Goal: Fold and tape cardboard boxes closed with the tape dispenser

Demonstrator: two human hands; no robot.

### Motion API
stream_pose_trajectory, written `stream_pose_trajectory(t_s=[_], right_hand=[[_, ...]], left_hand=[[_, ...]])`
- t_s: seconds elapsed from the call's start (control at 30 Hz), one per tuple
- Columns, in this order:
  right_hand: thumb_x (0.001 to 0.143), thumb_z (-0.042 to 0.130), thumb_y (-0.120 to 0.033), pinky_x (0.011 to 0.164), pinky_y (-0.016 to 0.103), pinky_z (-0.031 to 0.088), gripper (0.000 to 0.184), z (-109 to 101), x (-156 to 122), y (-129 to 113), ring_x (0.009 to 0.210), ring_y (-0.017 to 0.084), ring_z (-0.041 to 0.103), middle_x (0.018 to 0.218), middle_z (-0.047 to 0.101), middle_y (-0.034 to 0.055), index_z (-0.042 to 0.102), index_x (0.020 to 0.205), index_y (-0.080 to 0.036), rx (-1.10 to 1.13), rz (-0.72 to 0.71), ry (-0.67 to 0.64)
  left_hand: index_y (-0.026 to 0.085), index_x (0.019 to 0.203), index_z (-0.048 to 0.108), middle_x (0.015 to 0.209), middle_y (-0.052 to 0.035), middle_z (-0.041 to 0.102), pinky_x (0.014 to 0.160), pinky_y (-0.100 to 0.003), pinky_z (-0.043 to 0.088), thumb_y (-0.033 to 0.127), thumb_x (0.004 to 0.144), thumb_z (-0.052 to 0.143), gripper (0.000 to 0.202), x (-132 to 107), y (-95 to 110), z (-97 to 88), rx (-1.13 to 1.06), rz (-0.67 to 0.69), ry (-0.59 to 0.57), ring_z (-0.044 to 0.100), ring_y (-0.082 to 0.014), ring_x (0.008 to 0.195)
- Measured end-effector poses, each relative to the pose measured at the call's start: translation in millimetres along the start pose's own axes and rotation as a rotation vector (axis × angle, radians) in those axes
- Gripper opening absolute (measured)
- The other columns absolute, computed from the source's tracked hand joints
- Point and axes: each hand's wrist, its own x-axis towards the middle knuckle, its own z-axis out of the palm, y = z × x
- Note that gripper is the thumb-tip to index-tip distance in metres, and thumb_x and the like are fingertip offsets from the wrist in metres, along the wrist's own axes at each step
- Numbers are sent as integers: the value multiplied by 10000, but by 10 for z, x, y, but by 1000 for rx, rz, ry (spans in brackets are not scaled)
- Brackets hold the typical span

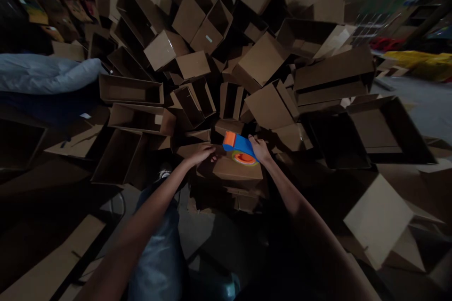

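My right hand (260, 149) grips a blue and orange tape dispenser (239, 147) with a roll of tape in it, pressed on the top of a small cardboard box (233, 170) in front of me. My left hand (202, 154) rests on the left end of that box's top, fingers bent over the edge. Both forearms reach forward from the bottom of the view.
A big heap of open cardboard boxes (226, 56) fills the floor ahead and to both sides. Flat cardboard sheets (379, 218) lie at the right and lower left. A pale bundle (45, 71) lies at the left, yellow material (420, 62) at the far right.
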Motion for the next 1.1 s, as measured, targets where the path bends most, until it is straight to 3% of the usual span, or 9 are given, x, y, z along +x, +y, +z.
stream_pose_trajectory(t_s=[0.17,0.3,0.43,0.63,0.87,1.0,1.1], right_hand=[[721,531,-689,442,276,157,570,-7,-27,14,436,75,245,426,248,-60,263,469,-254,24,-7,-17],[698,536,-733,439,274,157,595,-19,-26,25,441,72,222,434,234,-64,245,486,-260,47,-14,-32],[685,534,-763,445,278,154,613,-22,-27,4,443,70,220,448,228,-67,246,494,-257,20,-27,-62],[683,547,-751,455,285,163,613,-20,-23,-35,460,70,215,463,230,-65,250,493,-250,6,-40,-78],[683,538,-803,447,283,159,654,-25,-13,-24,453,72,226,452,227,-64,241,493,-252,5,-40,-95],[683,565,-825,455,269,185,691,-67,-68,-99,478,73,257,477,244,-59,245,498,-241,-21,-80,-142],[618,653,-802,471,248,227,672,-105,-99,-145,514,75,303,510,317,-53,334,501,-221,-22,-117,-247]], left_hand=[[148,680,633,580,-16,631,493,-204,340,520,944,474,483,8,3,-49,-44,-39,132,572,-97,511],[164,688,617,545,6,563,491,-207,354,723,885,408,628,34,-138,153,-162,4,72,531,-95,495],[184,653,586,518,14,495,537,-225,409,797,862,339,693,-3,-167,359,-252,18,82,505,-105,501],[187,578,516,536,35,464,609,-233,426,751,839,485,622,-79,-46,428,-252,115,104,488,-95,528],[195,533,439,521,44,418,579,-229,368,580,884,543,531,-23,-127,437,-193,266,140,394,-87,517],[198,519,422,500,49,394,570,-225,359,506,886,579,505,-15,-143,367,-189,259,185,377,-87,507],[193,521,456,494,50,407,548,-216,338,392,859,596,417,-21,-122,259,-190,249,206,367,-81,497]])
